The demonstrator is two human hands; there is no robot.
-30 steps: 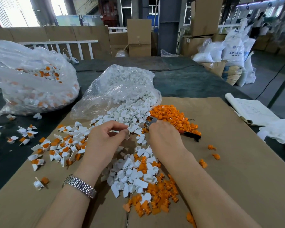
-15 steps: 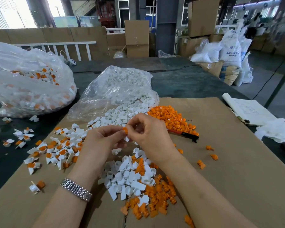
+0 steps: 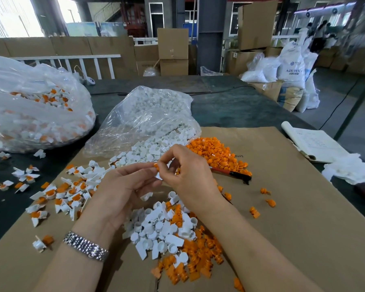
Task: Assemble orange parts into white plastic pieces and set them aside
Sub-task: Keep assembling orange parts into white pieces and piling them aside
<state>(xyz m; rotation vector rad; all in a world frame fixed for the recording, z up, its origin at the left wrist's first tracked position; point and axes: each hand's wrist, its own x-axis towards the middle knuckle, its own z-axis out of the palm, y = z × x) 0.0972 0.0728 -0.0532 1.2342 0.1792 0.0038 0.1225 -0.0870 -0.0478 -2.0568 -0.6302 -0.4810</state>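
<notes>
Just below both hands lies a mixed heap of white plastic pieces (image 3: pixel 162 232) and orange parts (image 3: pixel 198 264) on the cardboard sheet (image 3: pixel 293 228). The left hand (image 3: pixel 122 190) and right hand (image 3: pixel 190 173) meet fingertip to fingertip, together pinching one orange part (image 3: pixel 156 166) against a white piece (image 3: pixel 159 176). Left of the left hand lie assembled pieces (image 3: pixel 67 194); beyond the right hand, an orange pile (image 3: pixel 217 152).
</notes>
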